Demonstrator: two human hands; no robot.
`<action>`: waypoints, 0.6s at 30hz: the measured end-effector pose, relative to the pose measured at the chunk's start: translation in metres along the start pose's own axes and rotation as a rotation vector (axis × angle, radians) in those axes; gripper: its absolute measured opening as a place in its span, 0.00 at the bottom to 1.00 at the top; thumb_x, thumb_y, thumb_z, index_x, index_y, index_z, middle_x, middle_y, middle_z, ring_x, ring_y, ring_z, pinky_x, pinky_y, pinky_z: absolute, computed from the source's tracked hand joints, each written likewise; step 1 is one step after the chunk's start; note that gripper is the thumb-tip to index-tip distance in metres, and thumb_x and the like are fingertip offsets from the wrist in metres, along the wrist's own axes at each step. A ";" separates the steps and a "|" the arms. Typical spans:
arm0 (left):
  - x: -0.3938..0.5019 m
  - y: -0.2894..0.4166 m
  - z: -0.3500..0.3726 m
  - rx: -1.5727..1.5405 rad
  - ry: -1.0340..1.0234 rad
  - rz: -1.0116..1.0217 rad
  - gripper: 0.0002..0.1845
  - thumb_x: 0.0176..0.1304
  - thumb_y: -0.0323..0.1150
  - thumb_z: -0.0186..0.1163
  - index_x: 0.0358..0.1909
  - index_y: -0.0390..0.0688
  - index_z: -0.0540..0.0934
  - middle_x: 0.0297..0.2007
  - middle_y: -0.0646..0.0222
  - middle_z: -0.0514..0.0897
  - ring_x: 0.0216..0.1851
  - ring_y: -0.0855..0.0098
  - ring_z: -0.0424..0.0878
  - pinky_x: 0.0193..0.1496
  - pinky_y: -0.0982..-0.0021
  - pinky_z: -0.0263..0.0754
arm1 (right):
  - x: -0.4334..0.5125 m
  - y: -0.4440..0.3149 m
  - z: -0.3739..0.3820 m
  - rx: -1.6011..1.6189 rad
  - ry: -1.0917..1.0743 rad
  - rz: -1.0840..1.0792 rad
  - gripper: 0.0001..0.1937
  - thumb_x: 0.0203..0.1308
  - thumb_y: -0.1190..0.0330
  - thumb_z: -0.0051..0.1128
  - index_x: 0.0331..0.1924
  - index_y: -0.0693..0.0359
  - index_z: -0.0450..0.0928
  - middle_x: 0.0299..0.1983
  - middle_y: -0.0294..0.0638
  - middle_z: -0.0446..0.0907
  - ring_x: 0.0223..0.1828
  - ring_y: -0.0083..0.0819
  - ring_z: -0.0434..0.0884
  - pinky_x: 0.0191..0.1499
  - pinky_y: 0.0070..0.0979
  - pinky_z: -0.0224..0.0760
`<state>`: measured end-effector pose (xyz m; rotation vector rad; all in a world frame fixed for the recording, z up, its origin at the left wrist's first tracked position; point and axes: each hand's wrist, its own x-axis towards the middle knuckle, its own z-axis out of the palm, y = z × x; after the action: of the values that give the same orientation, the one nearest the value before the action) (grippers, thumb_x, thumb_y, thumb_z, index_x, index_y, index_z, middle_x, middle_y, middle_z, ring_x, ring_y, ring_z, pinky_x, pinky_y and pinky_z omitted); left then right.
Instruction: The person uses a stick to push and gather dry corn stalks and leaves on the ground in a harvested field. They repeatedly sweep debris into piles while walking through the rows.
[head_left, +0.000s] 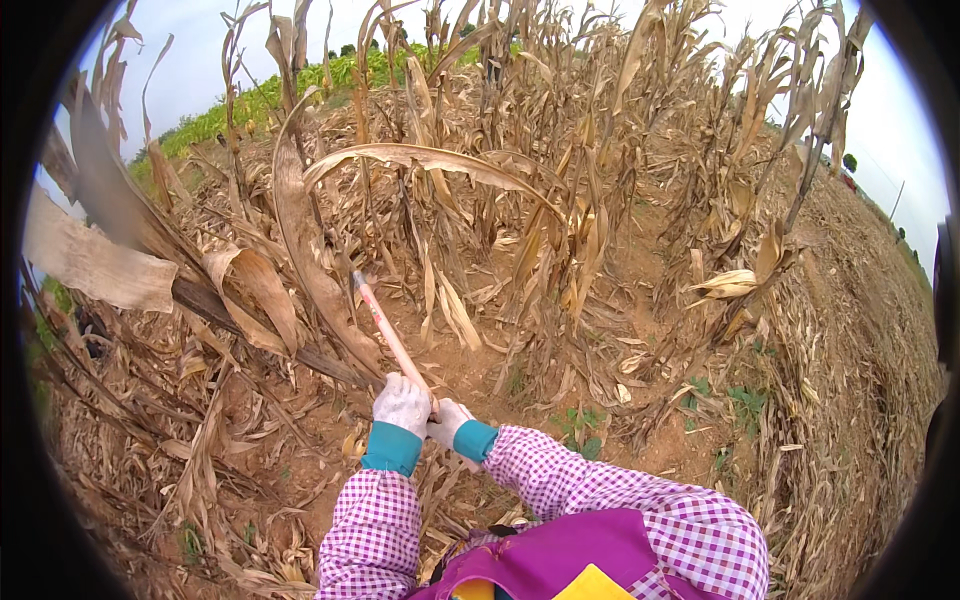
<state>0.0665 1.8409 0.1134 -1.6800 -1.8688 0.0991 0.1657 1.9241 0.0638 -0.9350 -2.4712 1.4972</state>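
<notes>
My left hand, in a pale glove with a teal cuff, is closed where a dry corn stalk meets it. That stalk leans off to the upper left with broad, curled brown leaves. Touching it on the right, my right hand, gloved the same way, grips the lower end of a tool's light wooden handle. The handle slants up and left, passing close by my left hand, to a metal socket. Leaves and stalks hide the tool's head, so its kind cannot be told.
Standing dry corn stalks rise ahead. A husked corn ear hangs from a leaning stalk at right. Dry litter covers the slope at right, and small green weeds grow in the reddish soil. Green crops lie beyond.
</notes>
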 end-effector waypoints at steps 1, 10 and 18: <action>-0.003 -0.001 0.000 0.004 -0.025 -0.003 0.07 0.44 0.33 0.61 0.27 0.43 0.80 0.26 0.66 0.81 0.36 0.69 0.77 0.46 0.69 0.62 | 0.004 0.003 0.004 -0.030 -0.015 0.054 0.20 0.50 0.63 0.65 0.47 0.63 0.78 0.41 0.51 0.82 0.46 0.42 0.81 0.46 0.34 0.74; -0.018 -0.003 0.001 0.000 -0.057 -0.038 0.06 0.44 0.32 0.60 0.26 0.45 0.80 0.25 0.67 0.80 0.35 0.68 0.77 0.52 0.68 0.63 | 0.016 0.030 0.026 -0.160 -0.054 0.202 0.25 0.51 0.61 0.64 0.50 0.69 0.72 0.40 0.56 0.80 0.41 0.45 0.82 0.39 0.37 0.75; -0.018 0.006 -0.007 0.039 -0.020 -0.027 0.05 0.45 0.32 0.60 0.25 0.45 0.80 0.25 0.67 0.80 0.36 0.68 0.78 0.52 0.68 0.63 | 0.007 0.032 0.026 -0.133 -0.001 0.267 0.23 0.49 0.60 0.64 0.45 0.69 0.75 0.36 0.54 0.81 0.37 0.43 0.84 0.37 0.36 0.76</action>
<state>0.0753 1.8234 0.1088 -1.6325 -1.8917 0.1401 0.1642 1.9189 0.0227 -1.3342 -2.5554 1.4140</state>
